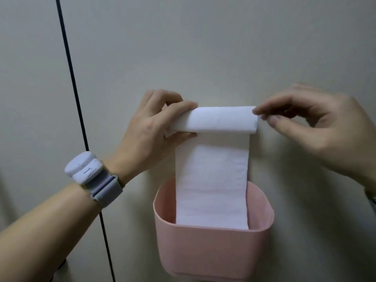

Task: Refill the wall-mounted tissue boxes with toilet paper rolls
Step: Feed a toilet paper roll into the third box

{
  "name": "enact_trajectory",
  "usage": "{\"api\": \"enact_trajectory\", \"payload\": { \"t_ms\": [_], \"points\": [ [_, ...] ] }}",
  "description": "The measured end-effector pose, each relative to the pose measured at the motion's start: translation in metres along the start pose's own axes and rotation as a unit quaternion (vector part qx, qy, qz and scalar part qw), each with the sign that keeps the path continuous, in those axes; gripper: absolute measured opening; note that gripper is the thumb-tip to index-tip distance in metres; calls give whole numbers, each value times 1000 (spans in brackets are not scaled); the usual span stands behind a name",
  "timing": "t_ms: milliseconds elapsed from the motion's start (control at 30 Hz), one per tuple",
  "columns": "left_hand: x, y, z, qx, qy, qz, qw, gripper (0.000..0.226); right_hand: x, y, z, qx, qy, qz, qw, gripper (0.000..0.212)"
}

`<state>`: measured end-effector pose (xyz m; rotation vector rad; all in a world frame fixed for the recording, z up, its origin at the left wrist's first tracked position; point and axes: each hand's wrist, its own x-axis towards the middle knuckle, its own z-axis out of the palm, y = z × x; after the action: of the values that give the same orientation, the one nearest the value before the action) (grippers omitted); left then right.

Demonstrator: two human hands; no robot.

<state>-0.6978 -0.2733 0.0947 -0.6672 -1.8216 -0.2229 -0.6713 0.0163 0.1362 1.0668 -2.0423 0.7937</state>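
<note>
A pink open-topped tissue box [211, 253] hangs on the pale wall. Above it, a white toilet paper roll [221, 120] lies horizontal, with a strip of paper [212, 184] hanging from it down into the box. My left hand [150, 131] grips the roll's left end between thumb and fingers. My right hand [317, 131] pinches the roll's right end with its fingertips. The bottom of the strip is hidden behind the box's front wall.
A thin black cable [79, 110] runs down the wall to the left of the box. A white device on a grey strap [91, 176] sits on my left wrist. Plain wall surrounds the box on every side.
</note>
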Motion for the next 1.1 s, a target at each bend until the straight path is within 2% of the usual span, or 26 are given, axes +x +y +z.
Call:
{"api": "enact_trajectory", "payload": {
  "t_ms": [100,200,367,533,833,1100],
  "points": [
    [-6,-1,3,-3,4,0,1000,38,-9,-5,14,50,-128,4,991,22],
    [-6,-1,3,10,-3,3,1000,39,-6,-4,41,67,-270,4,961,21],
    [-6,1,5,34,-22,12,999,39,4,1,84,46,-395,-4,917,22],
    [-9,3,7,40,-18,13,999,38,8,6,105,41,-531,21,846,23],
    [-17,-1,16,41,-9,34,999,37,7,6,125,33,-663,-19,748,28],
    [-20,-6,22,28,1,23,999,37,11,1,140,3,-709,-51,703,41]
  ]
}}
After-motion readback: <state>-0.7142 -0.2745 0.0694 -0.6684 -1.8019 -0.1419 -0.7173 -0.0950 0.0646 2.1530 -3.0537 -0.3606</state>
